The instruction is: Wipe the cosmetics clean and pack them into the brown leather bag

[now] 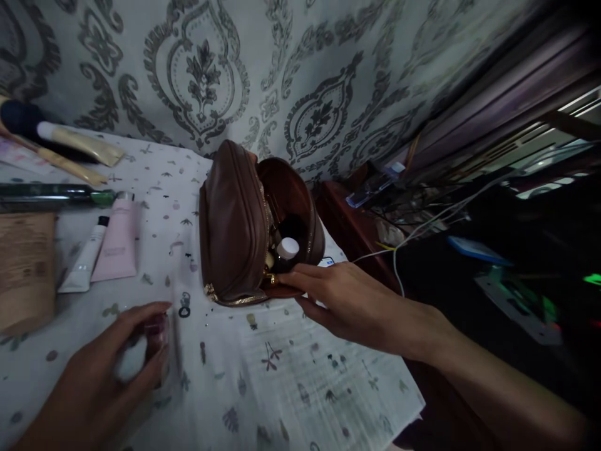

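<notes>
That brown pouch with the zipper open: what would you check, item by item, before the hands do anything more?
1. Brown pouch unzipped and gaping: ok.
2. Right hand steadying the pouch at its open edge: ok.
3. Left hand gripping a small bottle: ok, though blurred.
4. Bottle's cap closed: cannot tell.
5. Room inside the pouch: cannot tell; a white cap already shows, the rest is dark.
6. Pink tube and white tube lying apart from both hands: ok.

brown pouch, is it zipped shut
No, the brown pouch gapes open, showing a white cap inside, with the right hand at its opening.
</notes>
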### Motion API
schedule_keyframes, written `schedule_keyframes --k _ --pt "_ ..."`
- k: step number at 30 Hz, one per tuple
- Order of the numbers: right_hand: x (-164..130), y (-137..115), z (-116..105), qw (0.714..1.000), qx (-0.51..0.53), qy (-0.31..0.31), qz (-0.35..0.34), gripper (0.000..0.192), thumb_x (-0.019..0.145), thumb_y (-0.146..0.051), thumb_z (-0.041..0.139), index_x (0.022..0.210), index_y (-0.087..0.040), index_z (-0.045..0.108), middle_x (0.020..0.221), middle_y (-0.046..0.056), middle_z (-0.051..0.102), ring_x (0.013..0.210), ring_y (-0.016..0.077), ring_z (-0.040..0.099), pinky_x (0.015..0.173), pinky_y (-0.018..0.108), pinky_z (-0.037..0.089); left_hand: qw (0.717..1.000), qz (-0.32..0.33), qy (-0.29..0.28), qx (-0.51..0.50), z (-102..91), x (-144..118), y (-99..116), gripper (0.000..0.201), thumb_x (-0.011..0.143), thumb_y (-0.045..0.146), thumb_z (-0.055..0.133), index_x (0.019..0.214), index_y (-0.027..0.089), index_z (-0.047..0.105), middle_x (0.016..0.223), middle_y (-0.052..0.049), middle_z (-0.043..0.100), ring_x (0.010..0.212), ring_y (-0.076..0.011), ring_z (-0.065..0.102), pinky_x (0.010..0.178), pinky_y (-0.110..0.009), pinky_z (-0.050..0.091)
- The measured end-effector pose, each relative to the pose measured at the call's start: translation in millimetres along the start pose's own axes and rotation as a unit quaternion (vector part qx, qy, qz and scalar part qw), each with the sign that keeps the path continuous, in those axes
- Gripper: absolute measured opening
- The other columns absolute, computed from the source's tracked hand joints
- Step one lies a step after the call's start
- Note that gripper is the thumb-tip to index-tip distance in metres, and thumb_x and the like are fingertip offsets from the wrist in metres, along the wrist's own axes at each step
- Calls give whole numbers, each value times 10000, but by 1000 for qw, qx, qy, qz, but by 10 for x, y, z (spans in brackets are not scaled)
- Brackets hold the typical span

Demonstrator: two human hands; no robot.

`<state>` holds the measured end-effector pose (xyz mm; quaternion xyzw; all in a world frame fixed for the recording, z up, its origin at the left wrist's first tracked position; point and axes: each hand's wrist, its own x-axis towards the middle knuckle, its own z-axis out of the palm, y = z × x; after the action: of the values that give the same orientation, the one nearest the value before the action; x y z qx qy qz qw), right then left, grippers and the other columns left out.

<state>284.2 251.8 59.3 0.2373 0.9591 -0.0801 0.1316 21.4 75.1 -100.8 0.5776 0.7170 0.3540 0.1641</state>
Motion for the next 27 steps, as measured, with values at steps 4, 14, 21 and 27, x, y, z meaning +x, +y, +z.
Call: schedule_keyframes --k 4,14,21,27 --pt "-174 -75 96 981 21 193 -12 263 937 -124 482 1133 -166 652 1120 96 691 848 151 696 694 260 554 996 54 -1 -67 -78 67 194 364 850 433 589 1182 292 628 909 9 723 714 -145 693 644 -205 562" --pt "108 -1230 950 816 481 322 -5 315 895 -265 611 1196 -200 539 868 16 660 622 97 611 533 203 504 975 -39 66 -210 -219 66 833 284 834 376 602 1072 222 625 970 -14 692 915 -186 658 796 -273 549" --pt "570 -1486 1151 595 766 241 40 352 739 -391 745 980 -214 560 812 -27 578 525 81 566 461 205 441 989 54 95 -102 -199 -41 635 354 934 356 530 1243 183 511 1087 -79 609 1020 -202 603 911 -336 510" --pt "718 -1602 1232 588 780 211 36 379 714 -476 748 901 -186 592 668 -48 562 430 72 494 388 201 354 962 174 162 135 -194 -116 405 334 978 294 435 1268 175 550 1292 -150 510 1163 -252 553 895 -361 513"
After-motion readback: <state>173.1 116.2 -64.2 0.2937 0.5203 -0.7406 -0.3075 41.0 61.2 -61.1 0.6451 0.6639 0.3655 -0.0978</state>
